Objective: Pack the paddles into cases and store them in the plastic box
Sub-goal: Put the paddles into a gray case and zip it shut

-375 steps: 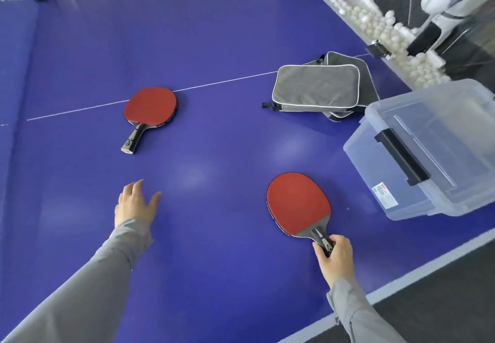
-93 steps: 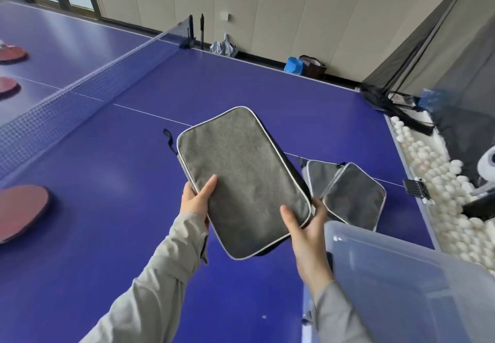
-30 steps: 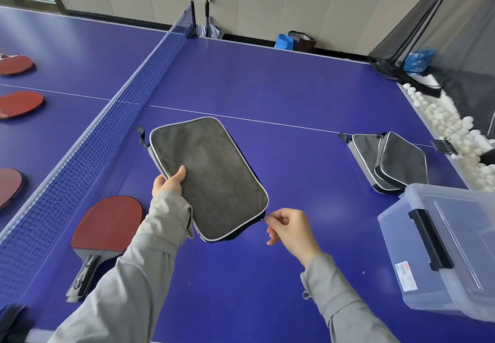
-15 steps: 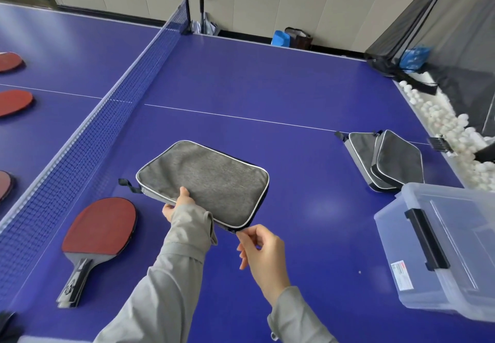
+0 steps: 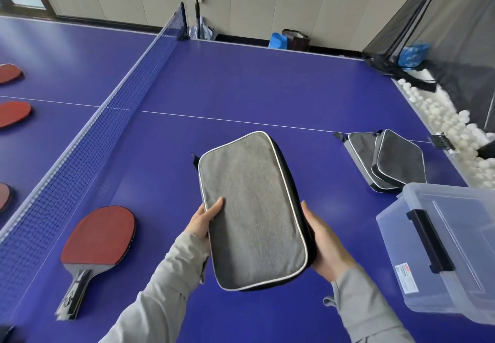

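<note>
I hold a grey paddle case with white piping above the blue table, its long side pointing away from me. My left hand grips its left edge with the thumb on top. My right hand cups its right edge from beneath. What is inside the case is hidden. A red paddle lies flat on the table to the left, beside the net, handle toward me. The clear plastic box with a black latch stands at the right. Two more grey cases lie overlapped behind the box.
The net runs diagonally on the left; several red paddles lie beyond it. White balls fill a trough along the table's right edge, under a dark catch net. The blue table stretches far ahead.
The case was lying sideways with my right hand pinching its near corner. It now points lengthwise away from me, raised, with my right hand holding its right edge.
</note>
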The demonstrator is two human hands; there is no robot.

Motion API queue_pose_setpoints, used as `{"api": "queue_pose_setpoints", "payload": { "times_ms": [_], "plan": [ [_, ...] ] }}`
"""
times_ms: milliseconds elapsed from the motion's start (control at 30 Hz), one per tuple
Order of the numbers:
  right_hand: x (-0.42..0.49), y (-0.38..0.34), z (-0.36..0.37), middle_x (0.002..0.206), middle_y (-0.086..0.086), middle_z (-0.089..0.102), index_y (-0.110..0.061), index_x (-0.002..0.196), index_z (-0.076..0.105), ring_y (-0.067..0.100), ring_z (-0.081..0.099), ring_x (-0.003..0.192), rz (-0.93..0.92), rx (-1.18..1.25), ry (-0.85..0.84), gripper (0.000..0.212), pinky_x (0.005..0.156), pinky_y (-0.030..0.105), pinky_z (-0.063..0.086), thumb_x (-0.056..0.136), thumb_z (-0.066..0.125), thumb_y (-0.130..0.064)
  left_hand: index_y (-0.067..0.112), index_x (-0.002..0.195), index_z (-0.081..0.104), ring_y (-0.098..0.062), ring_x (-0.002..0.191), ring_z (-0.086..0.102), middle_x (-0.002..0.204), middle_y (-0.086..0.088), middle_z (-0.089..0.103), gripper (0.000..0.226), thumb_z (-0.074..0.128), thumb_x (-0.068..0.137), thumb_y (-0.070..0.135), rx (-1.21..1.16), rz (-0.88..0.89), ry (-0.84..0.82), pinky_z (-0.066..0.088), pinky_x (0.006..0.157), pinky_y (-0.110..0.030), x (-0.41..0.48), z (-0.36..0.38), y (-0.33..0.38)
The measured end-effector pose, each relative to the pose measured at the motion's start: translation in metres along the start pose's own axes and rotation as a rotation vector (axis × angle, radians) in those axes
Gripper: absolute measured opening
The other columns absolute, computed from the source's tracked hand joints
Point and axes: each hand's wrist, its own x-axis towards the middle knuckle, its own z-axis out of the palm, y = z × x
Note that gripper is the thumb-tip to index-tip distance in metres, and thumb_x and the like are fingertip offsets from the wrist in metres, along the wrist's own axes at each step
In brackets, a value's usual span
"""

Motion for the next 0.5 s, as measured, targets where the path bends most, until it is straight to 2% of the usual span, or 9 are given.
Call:
{"api": "queue_pose_setpoints", "payload": {
  "times_ms": [67, 100, 167, 200, 233, 300, 367, 433, 500],
  "plan": [
    [-0.002, 0.006, 0.000, 0.107, 0.006, 0.071, -0.015, 0.105, 0.070, 0.019, 0.066, 0.100, -0.079, -0.018, 0.040, 0.044, 0.073, 0.023, 0.054, 0.089, 0.046, -0.049, 0.012, 0.126, 0.055, -0.024, 0.084, 0.069, 0.102, -0.009, 0.071, 0.054, 0.071, 0.077, 0.026, 0.079, 0.057, 0.063, 0.056, 0.069, -0.035, -0.001, 0.008, -0.003],
    [-0.002, 0.010, 0.002, 0.104, 0.005, 0.071, -0.015, 0.102, 0.069, 0.017, 0.066, 0.096, -0.139, -0.052, 0.072, 0.037, 0.073, 0.023, 0.054, 0.092, 0.047, -0.044, 0.015, 0.131, 0.051, -0.024, 0.093, 0.067, 0.112, -0.008, 0.067, 0.058, 0.072, 0.078, 0.025, 0.183, 0.103, 0.132, 0.054, 0.076, -0.035, -0.001, 0.011, -0.006],
    [-0.003, 0.018, 0.006, 0.098, 0.002, 0.072, -0.020, 0.098, 0.069, 0.013, 0.064, 0.090, -0.225, -0.112, 0.148, 0.023, 0.073, 0.023, 0.053, 0.095, 0.048, -0.030, 0.025, 0.144, 0.033, -0.026, 0.122, 0.049, 0.138, -0.006, 0.046, 0.078, 0.075, 0.078, 0.027, 0.584, 0.226, 0.329, 0.041, 0.100, -0.038, -0.003, 0.016, -0.013],
    [-0.003, 0.023, 0.008, 0.095, -0.001, 0.072, -0.022, 0.096, 0.069, 0.010, 0.064, 0.088, -0.254, -0.153, 0.192, 0.020, 0.073, 0.021, 0.052, 0.096, 0.049, -0.024, 0.030, 0.145, 0.030, -0.025, 0.131, 0.039, 0.143, -0.003, 0.037, 0.082, 0.076, 0.077, 0.030, 0.758, 0.290, 0.367, 0.033, 0.107, -0.039, -0.009, 0.022, -0.018],
    [-0.003, 0.028, 0.011, 0.093, -0.004, 0.073, -0.022, 0.094, 0.069, 0.007, 0.065, 0.086, -0.277, -0.211, 0.231, 0.020, 0.073, 0.018, 0.051, 0.096, 0.049, -0.019, 0.035, 0.142, 0.034, -0.021, 0.134, 0.035, 0.143, 0.000, 0.034, 0.078, 0.076, 0.076, 0.032, 0.834, 0.336, 0.316, 0.029, 0.111, -0.038, -0.016, 0.030, -0.023],
    [-0.004, 0.038, 0.017, 0.091, -0.007, 0.073, -0.023, 0.095, 0.065, 0.001, 0.066, 0.085, -0.312, -0.349, 0.270, 0.019, 0.073, 0.012, 0.049, 0.096, 0.049, -0.013, 0.046, 0.129, 0.043, -0.013, 0.131, 0.041, 0.137, 0.007, 0.043, 0.056, 0.071, 0.080, 0.038, 0.720, 0.288, 0.078, 0.030, 0.113, -0.035, -0.033, 0.050, -0.037],
    [-0.006, 0.047, 0.023, 0.091, -0.007, 0.073, -0.024, 0.102, 0.061, 0.004, 0.068, 0.083, -0.319, -0.401, 0.254, 0.020, 0.072, 0.014, 0.051, 0.095, 0.050, -0.009, 0.043, 0.132, 0.043, -0.008, 0.127, 0.047, 0.137, 0.006, 0.049, 0.052, 0.064, 0.086, 0.038, 0.642, 0.264, -0.053, 0.033, 0.111, -0.031, -0.045, 0.063, -0.054],
    [-0.008, 0.054, 0.027, 0.093, -0.011, 0.073, -0.025, 0.108, 0.058, 0.009, 0.070, 0.082, -0.305, -0.411, 0.210, 0.021, 0.069, 0.017, 0.053, 0.095, 0.052, -0.010, 0.040, 0.138, 0.039, -0.003, 0.123, 0.047, 0.134, 0.011, 0.049, 0.056, 0.063, 0.088, 0.032, 0.646, 0.301, -0.020, 0.034, 0.107, -0.023, -0.050, 0.063, -0.064],
    [-0.009, 0.059, 0.027, 0.098, -0.020, 0.070, -0.027, 0.108, 0.057, 0.008, 0.070, 0.084, -0.300, -0.438, 0.183, 0.024, 0.068, 0.014, 0.052, 0.093, 0.054, -0.008, 0.041, 0.137, 0.039, 0.000, 0.117, 0.048, 0.129, 0.012, 0.050, 0.057, 0.063, 0.089, 0.024, 0.656, 0.313, 0.010, 0.035, 0.104, -0.023, -0.055, 0.055, -0.064]
  ]
}}
